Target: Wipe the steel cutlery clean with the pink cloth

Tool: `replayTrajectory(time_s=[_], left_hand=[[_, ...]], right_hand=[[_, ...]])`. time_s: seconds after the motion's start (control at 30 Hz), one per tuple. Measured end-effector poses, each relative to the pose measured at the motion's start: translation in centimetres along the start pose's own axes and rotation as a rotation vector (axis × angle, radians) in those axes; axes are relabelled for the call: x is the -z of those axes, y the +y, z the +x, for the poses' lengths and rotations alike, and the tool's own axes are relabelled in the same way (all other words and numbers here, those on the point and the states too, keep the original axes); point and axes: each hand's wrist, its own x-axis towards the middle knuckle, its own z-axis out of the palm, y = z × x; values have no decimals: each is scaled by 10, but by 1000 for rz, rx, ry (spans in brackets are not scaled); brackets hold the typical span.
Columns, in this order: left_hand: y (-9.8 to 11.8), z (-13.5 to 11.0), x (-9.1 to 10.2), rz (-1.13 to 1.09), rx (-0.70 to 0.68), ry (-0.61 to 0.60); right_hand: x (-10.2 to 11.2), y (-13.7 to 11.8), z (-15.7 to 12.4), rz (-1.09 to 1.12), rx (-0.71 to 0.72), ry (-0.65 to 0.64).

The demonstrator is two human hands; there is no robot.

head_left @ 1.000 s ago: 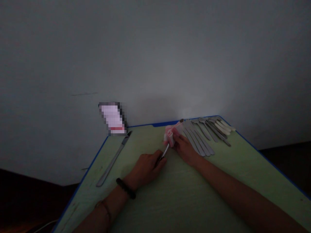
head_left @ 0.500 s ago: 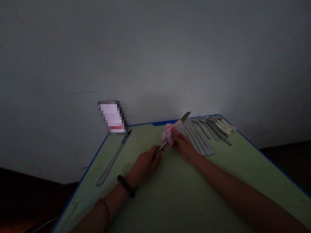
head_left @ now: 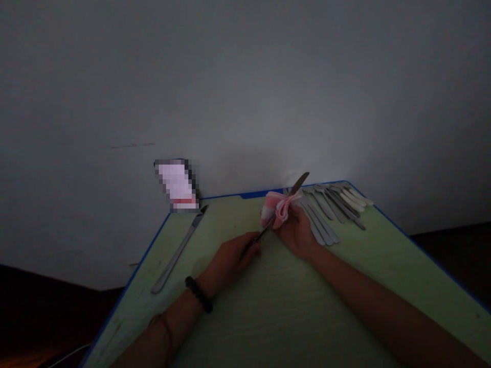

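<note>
My left hand [head_left: 236, 253] is closed round the handle of a table knife [head_left: 298, 184], whose blade points up and to the right. A pink and white cloth [head_left: 274, 208] is wrapped about the middle of that knife. My right hand [head_left: 297, 232] grips the cloth from the right, its fingers partly hidden behind the folds. Another table knife [head_left: 180, 250] lies by itself on the left of the table. Just beyond my right hand lie several silver cutlery handles [head_left: 322, 227] side by side.
The pale green table [head_left: 245, 317] has a blue edge and stands against a grey wall [head_left: 245, 92]. Spoons and other cutlery [head_left: 333, 204], with white-handled pieces [head_left: 353, 199], lie at the back right. A blurred-out phone [head_left: 178, 185] leans on the wall at back left.
My right hand has turned so its palm faces more upward, and the cloth's folds have shifted round the knife. The knife's tip has moved slightly up and right. My left hand keeps its hold.
</note>
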Motion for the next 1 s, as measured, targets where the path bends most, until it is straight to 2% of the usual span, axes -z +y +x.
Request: replayTrajectory(time_s=[0.1,0.27,0.4,0.47,0.6,0.83,0.93,1.0], left_hand=[[-1,0,0,11,-3,-10],[-1,-1,0,70,-29,-13],[-4,-1,0,4,-29,-8],[-7,-1,-1,-24,-9,10],[-7,-1,0,-61,36,49],[8,-1,0,-211,55,76],[7,-1,1,-273,56,40],[5,-1,1,-299,39,-42]], right_hand=[[-3,0,2,-55,52,63],[-6,4,-1,-432,67,64],[-13,14,-15,-758,95,35],[-18,19,-22,-829,133,35],[-23,24,-27,-848,141,54],[-19,20,-23,-771,90,19],[-15,20,-19,-694,49,46],[-11,21,-15,-598,42,91]])
